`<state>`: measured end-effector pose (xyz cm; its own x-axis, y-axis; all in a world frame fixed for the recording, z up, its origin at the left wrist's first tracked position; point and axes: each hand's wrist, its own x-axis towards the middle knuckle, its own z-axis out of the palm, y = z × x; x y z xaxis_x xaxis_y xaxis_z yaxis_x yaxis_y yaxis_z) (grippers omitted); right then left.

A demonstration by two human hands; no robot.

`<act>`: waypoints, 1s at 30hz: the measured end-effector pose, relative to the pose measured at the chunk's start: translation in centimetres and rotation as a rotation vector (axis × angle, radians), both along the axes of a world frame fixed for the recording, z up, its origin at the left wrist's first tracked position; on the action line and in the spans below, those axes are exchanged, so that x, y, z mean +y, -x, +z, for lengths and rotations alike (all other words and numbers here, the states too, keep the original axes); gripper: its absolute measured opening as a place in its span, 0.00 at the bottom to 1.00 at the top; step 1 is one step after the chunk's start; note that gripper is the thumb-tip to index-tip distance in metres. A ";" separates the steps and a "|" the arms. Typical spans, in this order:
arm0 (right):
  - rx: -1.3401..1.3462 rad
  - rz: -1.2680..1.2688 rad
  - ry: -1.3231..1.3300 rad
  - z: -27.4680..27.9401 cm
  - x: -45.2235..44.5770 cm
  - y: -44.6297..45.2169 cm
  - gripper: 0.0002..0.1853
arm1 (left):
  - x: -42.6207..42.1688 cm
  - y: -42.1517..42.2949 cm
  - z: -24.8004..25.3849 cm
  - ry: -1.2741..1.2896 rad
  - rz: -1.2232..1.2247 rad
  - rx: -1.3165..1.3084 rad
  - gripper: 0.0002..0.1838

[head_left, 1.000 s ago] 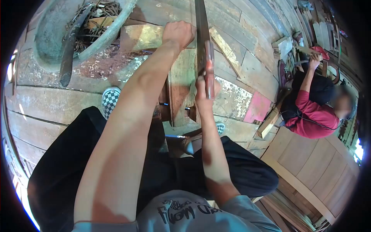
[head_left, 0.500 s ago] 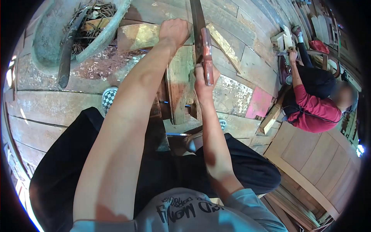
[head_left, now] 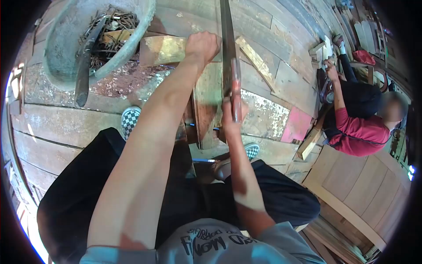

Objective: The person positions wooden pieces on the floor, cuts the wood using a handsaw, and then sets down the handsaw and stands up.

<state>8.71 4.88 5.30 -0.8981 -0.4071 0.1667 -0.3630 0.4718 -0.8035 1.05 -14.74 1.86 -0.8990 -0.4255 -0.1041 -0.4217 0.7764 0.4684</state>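
My right hand (head_left: 234, 115) is wrapped around the reddish-brown handle (head_left: 236, 90) of a handsaw. The long dark saw blade (head_left: 227, 39) points away from me, seen nearly edge-on. Just left of the blade, my left hand (head_left: 203, 45) is closed over the right end of a short wooden board (head_left: 161, 49) with worn yellowish paint; its fingertips are hidden. Beneath that board, a rough wooden piece (head_left: 208, 92) runs toward me between my feet.
A grey-green tub (head_left: 59, 66) of nails stands at upper left, a dark blade (head_left: 82, 83) leaning over its rim. A wood strip (head_left: 257, 61) and a pink square (head_left: 297, 125) lie to the right. Another person (head_left: 358, 127) sits at far right beside a wooden panel (head_left: 351, 189).
My right hand has pulled the saw back toward me. My left hand stays on the board. The whole view has shifted slightly, and the other person's hand has lifted a little.
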 end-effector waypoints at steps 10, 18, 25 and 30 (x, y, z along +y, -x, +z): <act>-0.063 -0.011 0.065 0.5 -0.7 0.8 0.06 | -0.2 0.1 -0.5 -0.101 0.042 0.077 0.21; -0.025 0.002 0.004 -0.1 -1.3 2.8 0.04 | 0.0 0.1 0.2 -0.084 0.019 0.005 0.19; 0.015 0.033 -0.073 -0.4 1.6 -0.2 0.28 | -0.3 0.0 0.0 -0.072 0.015 0.004 0.20; -0.073 -0.008 0.006 0.2 -1.0 2.6 0.16 | 0.0 0.2 -0.2 -0.082 0.019 0.001 0.20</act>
<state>6.13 3.87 5.51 -0.9112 -0.3989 0.1028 -0.2993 0.4698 -0.8305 0.84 -14.74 1.64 -0.8910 -0.4325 -0.1383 -0.4354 0.7275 0.5302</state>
